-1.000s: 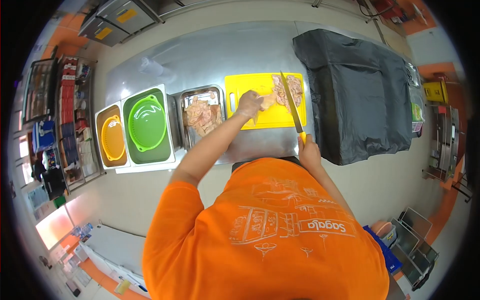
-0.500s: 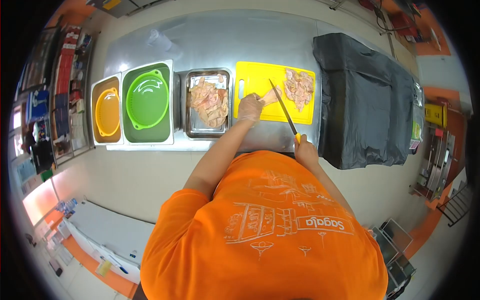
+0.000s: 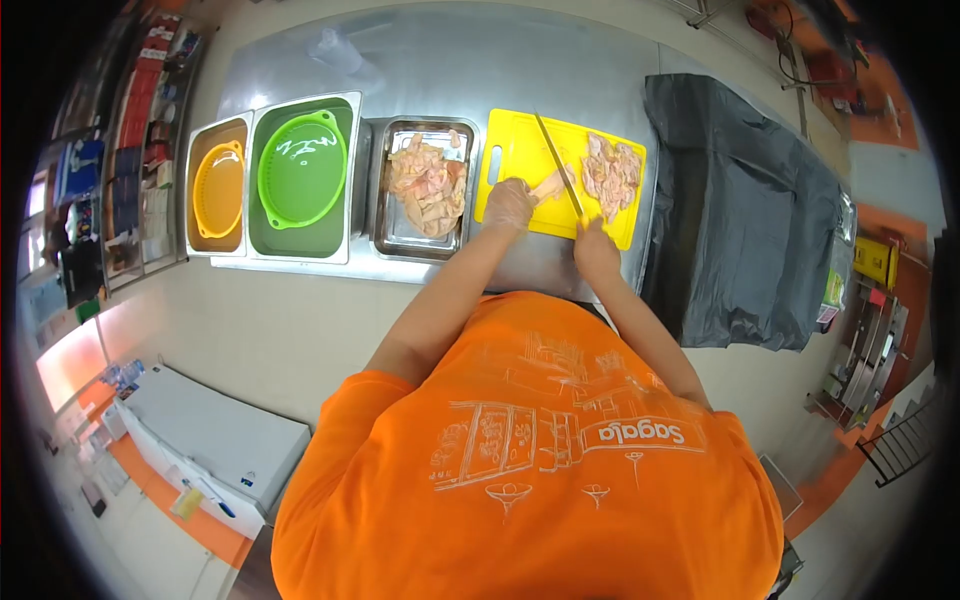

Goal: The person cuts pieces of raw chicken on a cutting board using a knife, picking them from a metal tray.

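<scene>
On the yellow cutting board [image 3: 500,155], my left hand [image 3: 509,205], in a clear glove, presses a pale strip of meat [image 3: 550,186] near the board's left part. My right hand [image 3: 597,250] grips the yellow handle of a long knife [image 3: 558,162] at the board's front edge. The blade lies across the strip, pointing up and to the left. A pile of cut meat [image 3: 611,175] rests on the right side of the board. Left of the board, larger pieces of meat [image 3: 427,182] sit in a metal tray [image 3: 380,222].
Farther left are a green basket [image 3: 303,170] and an orange basket [image 3: 218,190] in metal tubs of liquid. Black plastic sheeting [image 3: 735,210] covers something bulky at the right. A clear plastic item [image 3: 338,50] lies at the back. A white chest freezer [image 3: 215,440] stands behind at lower left.
The camera view has shifted. My right hand has moved forward and the knife with it, its blade now across the strip. My left hand still holds the strip, which has been lowered to the board.
</scene>
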Motion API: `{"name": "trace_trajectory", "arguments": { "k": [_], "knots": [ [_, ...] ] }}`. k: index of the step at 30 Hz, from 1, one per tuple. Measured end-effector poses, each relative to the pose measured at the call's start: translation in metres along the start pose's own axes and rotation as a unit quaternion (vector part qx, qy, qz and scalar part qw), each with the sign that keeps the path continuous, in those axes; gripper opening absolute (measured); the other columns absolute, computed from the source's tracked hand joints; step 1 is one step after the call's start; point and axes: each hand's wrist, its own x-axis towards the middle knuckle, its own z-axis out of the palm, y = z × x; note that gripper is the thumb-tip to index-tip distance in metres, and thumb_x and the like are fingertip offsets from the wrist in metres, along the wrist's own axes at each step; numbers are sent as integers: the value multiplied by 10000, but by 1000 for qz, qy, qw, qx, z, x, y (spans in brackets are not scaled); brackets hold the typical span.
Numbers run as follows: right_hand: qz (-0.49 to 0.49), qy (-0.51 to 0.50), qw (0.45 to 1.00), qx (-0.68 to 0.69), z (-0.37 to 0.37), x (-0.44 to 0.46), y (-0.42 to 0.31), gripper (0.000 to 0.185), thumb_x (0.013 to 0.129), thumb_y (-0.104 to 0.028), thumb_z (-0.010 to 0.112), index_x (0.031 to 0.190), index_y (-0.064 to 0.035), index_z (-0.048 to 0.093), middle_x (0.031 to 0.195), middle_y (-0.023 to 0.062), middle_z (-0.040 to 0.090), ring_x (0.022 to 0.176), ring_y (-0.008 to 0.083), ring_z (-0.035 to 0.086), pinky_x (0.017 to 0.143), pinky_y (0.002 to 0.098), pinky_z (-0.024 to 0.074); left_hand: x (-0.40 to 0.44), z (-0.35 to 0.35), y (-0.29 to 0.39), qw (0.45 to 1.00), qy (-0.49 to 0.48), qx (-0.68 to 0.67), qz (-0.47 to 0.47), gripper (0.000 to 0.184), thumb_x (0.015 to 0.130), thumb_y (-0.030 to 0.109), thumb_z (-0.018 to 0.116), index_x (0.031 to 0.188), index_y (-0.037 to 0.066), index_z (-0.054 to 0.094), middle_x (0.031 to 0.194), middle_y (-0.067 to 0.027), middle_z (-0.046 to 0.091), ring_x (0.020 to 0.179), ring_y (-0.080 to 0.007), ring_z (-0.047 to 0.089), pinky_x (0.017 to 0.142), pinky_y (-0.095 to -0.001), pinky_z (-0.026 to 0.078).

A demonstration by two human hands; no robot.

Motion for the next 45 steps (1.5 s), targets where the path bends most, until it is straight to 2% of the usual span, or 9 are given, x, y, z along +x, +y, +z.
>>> {"name": "trace_trajectory", "arguments": {
  "k": [5,9,19,24,26,29,32,41,45],
  "knots": [
    [13,-27,998,49,-5,-7,6,438,1080,-395,451,1160,34,493,852,273,720,794,471,717,711,563,572,8,9,-10,996,43,42,59,288,924,321,728,997,46,775,941,-194,761,884,-349,751,791,-410,590],
    [63,-63,994,66,-9,-76,46,413,1083,-403,454,1118,8,482,833,297,705,784,507,700,699,603,554,40,27,-42,976,-33,-212,-42,275,965,221,715,1023,-46,744,744,-111,735,618,-164,722,581,-305,541],
    [99,-17,989,108,-37,-87,32,385,1071,-388,492,1095,-4,491,828,301,700,790,511,695,710,616,541,21,19,-19,939,-127,-319,7,230,983,184,692,1026,-41,722,763,-58,707,619,-113,645,572,-271,503],
    [114,9,988,105,-44,-107,40,381,1067,-381,505,1108,-3,501,819,316,693,791,528,687,706,621,540,4,13,37,901,-148,-403,56,226,965,182,681,1004,-35,730,787,-88,719,628,-146,671,612,-287,534],
    [113,12,987,114,-48,-111,41,372,1068,-375,509,1112,-5,507,817,326,689,794,540,680,704,629,532,4,8,43,930,-128,-337,73,251,943,194,699,1030,-39,734,798,-107,724,624,-156,690,592,-295,540],
    [98,14,988,116,-54,-113,39,354,1069,-361,518,1104,-9,518,810,333,684,789,547,674,701,638,521,8,27,21,913,-106,-394,-18,252,941,203,721,1015,-38,726,782,-105,713,628,-152,689,581,-303,546],
    [76,18,992,104,-59,-111,34,329,1067,-349,529,1083,-21,528,802,321,687,779,542,674,692,633,517,5,31,-7,950,-102,-281,-94,319,911,243,726,1043,-48,731,750,-135,732,577,-176,709,542,-318,548],
    [20,6,996,88,-77,-97,19,291,1065,-333,538,1074,-41,543,805,299,691,762,520,674,672,612,512,-14,50,-32,961,-18,-268,-65,330,909,285,738,1006,-31,734,693,-134,719,551,-181,707,548,-332,558],
    [-70,8,991,111,-80,-85,15,294,1054,-333,559,1125,-48,558,833,273,703,776,497,682,675,590,520,-17,67,-46,986,63,-151,21,319,911,328,728,962,13,742,762,-183,726,672,-313,712,654,-404,564]
  ]
}}
